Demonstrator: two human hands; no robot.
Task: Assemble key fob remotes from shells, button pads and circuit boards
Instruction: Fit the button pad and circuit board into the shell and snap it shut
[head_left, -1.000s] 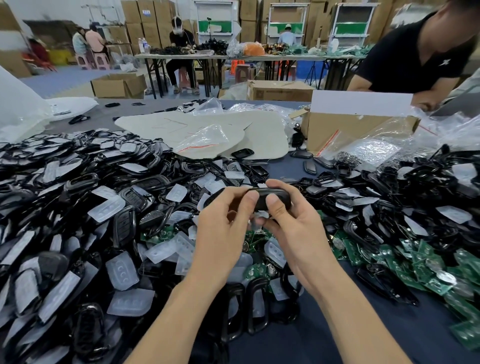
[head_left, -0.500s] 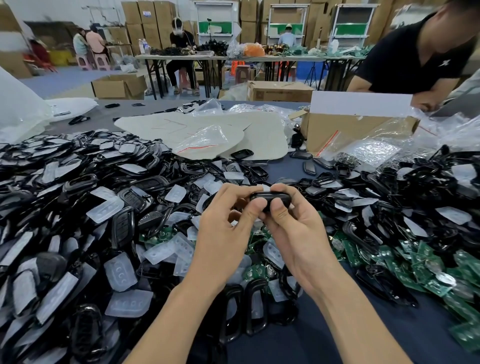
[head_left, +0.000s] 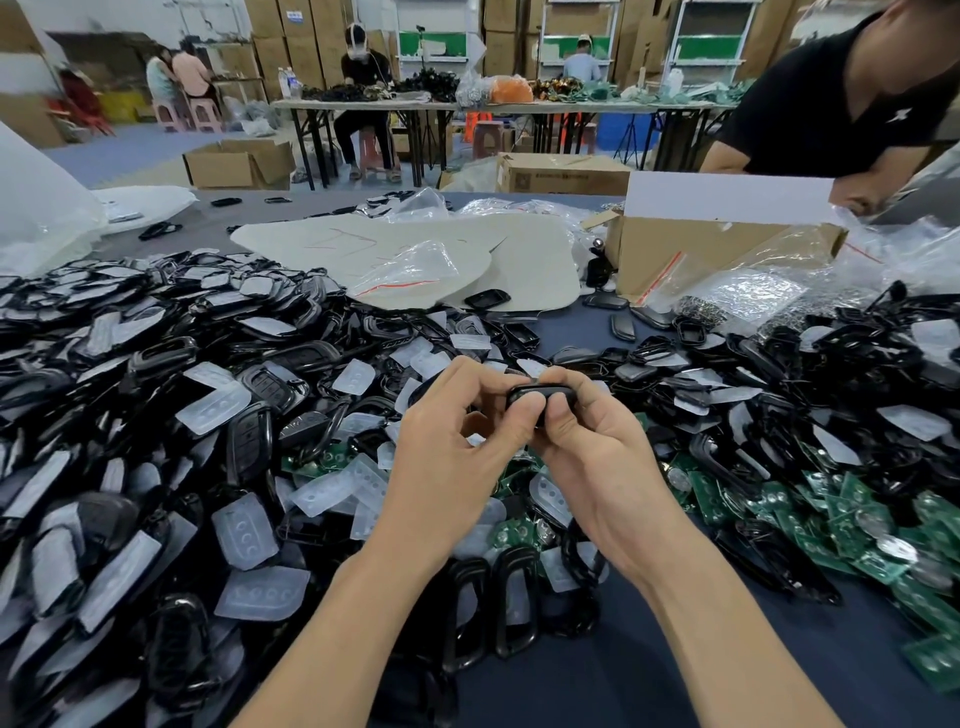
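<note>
A black key fob is held above the table centre, pinched between both hands. My left hand grips its left end with thumb and curled fingers. My right hand wraps its right end, thumb pressing the near edge. Most of the fob is hidden by my fingers. Below and around lie heaps of black shells, translucent button pads and green circuit boards.
A cardboard box with plastic bags stands at the back right. Beige sheets lie behind the pile. A person in a black shirt leans over the far right. Bare blue tablecloth shows near me.
My hands have closed in together around the fob, covering more of it. The left thumb has shifted right along its near edge.
</note>
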